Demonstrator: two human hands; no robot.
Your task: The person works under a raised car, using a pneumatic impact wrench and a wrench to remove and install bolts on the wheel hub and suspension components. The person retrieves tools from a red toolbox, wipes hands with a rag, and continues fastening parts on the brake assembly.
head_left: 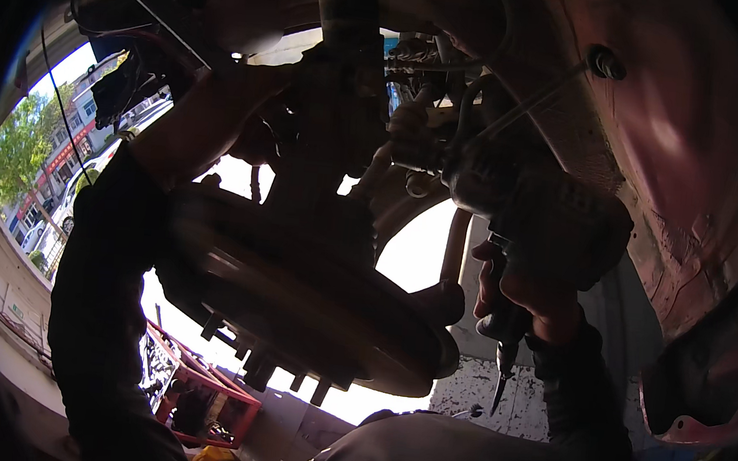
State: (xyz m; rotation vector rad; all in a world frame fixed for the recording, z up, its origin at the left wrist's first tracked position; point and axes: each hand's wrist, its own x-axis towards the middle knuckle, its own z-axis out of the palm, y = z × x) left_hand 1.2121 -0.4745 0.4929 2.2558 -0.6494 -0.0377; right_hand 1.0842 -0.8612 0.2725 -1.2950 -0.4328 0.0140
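Observation:
My right hand [543, 303] is wrapped round the handle of a dark air impact wrench [563, 221]. Its nose points up and left toward the dark joint parts [416, 147] behind the strut. A hose fitting [503, 378] hangs from the handle's lower end. My left hand [259, 137] reaches in beside the dark strut [348, 18], above the brake disc. Deep shadow and the strut hide its fingers, so what it touches cannot be made out. Below it, the brake disc [284, 298] sits tilted, with several wheel studs [260, 370] sticking out.
A pinkish-red wheel-arch panel [659, 124] curves down the right side. A thin rod [533, 109] runs to a round grommet there. At lower left stands a red metal frame [239, 412] holding parts. Outside at left are a tree [21, 143] and parked cars [35, 236].

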